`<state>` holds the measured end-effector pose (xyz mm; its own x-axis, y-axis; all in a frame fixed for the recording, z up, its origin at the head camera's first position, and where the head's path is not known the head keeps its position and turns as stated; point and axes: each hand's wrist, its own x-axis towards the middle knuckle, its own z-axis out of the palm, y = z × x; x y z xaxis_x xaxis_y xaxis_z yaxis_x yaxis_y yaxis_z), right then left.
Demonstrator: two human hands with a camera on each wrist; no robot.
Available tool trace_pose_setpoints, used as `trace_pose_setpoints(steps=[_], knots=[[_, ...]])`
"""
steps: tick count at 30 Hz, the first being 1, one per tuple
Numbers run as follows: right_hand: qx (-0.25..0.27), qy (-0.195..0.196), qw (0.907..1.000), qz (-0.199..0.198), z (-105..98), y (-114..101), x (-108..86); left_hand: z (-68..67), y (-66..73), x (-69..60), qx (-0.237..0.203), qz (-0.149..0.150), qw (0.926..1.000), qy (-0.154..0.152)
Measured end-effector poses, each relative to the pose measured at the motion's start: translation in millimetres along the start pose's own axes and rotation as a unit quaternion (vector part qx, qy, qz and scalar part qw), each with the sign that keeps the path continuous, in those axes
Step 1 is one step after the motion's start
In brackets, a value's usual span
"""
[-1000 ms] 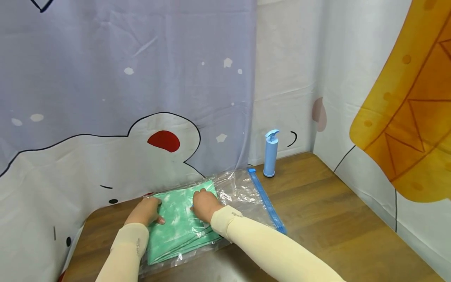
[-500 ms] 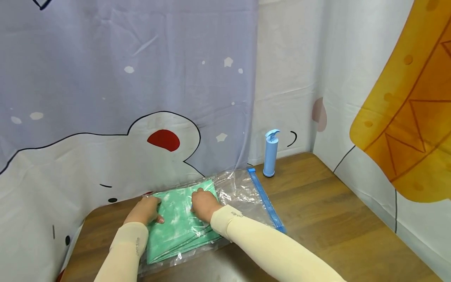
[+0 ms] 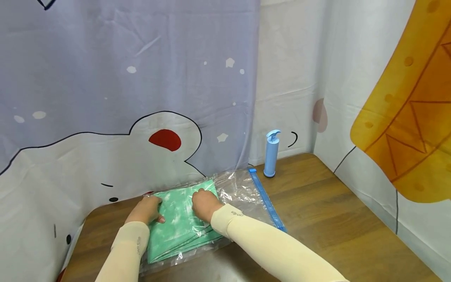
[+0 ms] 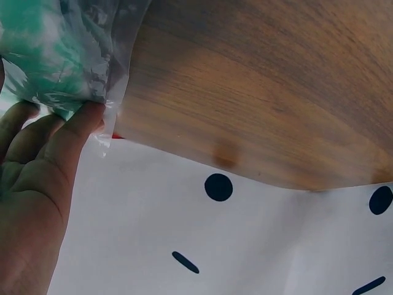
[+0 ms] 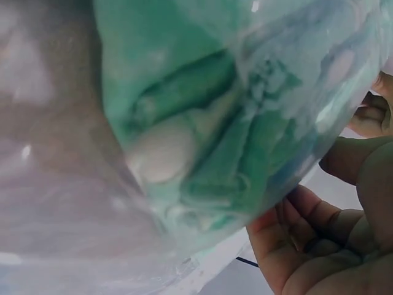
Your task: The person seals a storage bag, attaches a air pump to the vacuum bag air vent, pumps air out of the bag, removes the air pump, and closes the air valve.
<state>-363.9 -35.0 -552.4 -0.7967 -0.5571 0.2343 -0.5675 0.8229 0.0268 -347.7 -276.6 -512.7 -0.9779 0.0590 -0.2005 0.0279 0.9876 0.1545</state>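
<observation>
Bag (image 3: pixel 236 196) and pump (image 3: pixel 271 157) on table (image 3: pixel 334 211)

Two hands (image 3: pixel 145 209) (image 3: pixel 205 205), one bag (image 3: pixel 241 196), one pump (image 3: pixel 271 158)

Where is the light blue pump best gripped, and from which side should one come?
Probably grip the light blue pump around the middle of its straight body, coming from the right. It stands upright, so it should be easy to encircle below the curved handle; the curtain is behind it, and the bag's blue strip begins on its left.
</observation>
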Motion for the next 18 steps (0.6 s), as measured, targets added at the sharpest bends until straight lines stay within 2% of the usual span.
trace_pose_setpoints(steps=[4,6,10,15,18], knots=[[0.016,0.007,0.9998,-0.002,49,11,21.9,-1.0,-0.3,1.5,0.004,-0.001,1.0000,0.000],[0.020,-0.001,0.9998,-0.004,61,14,28.0,-1.3,-0.5,1.6,0.006,-0.001,1.0000,0.000],[0.027,-0.005,0.9996,-0.011,66,15,31.3,-1.7,-0.1,0.3,0.006,-0.001,1.0000,0.000],[0.057,0.011,0.9983,0.011,73,22,30.3,-1.6,0.7,-0.3,0.002,-0.001,1.0000,-0.002],[0.056,0.022,0.9980,0.020,75,24,29.6,-1.1,0.4,-0.4,-0.002,-0.002,1.0000,-0.004]])
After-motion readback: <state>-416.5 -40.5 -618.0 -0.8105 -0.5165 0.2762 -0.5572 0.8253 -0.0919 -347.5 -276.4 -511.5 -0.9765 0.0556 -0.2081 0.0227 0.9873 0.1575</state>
